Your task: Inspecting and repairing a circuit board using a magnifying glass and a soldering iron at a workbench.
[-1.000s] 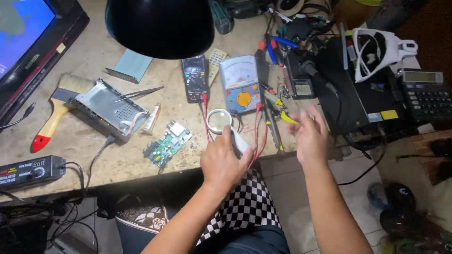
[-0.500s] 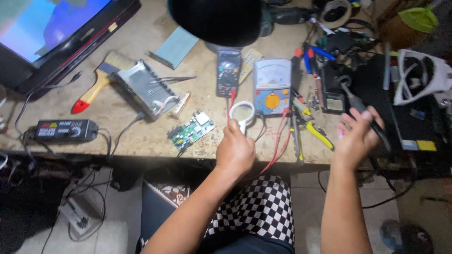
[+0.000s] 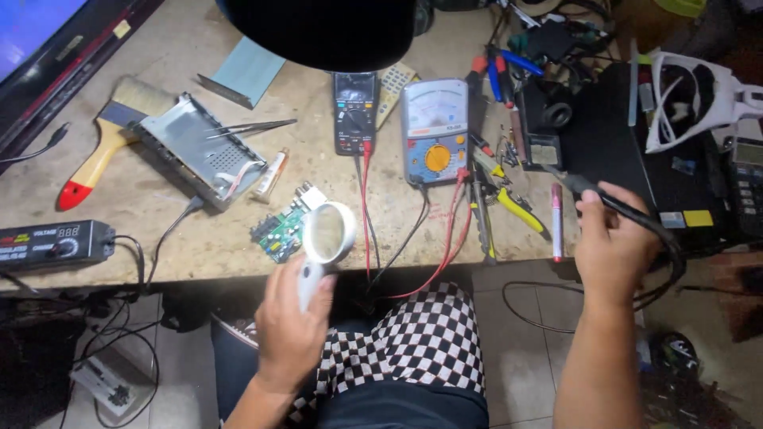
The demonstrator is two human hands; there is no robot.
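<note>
Cluttered and stained, the workbench (image 3: 199, 48) runs across the upper view, with a dark monitor (image 3: 48, 48) at its far left corner. Near the middle lies a metal casing (image 3: 195, 147) with tweezers (image 3: 250, 127) on top, a paintbrush (image 3: 103, 147) beside it. An analog multimeter (image 3: 435, 131) and a digital multimeter (image 3: 354, 111) sit side by side. The right hand (image 3: 616, 246) has its fingers wrapped around a black soldering iron (image 3: 612, 202) at the bench edge. The left hand (image 3: 290, 322) grips the handle of a magnifying glass (image 3: 327, 234), its lens just beside a green circuit board (image 3: 282, 230).
</note>
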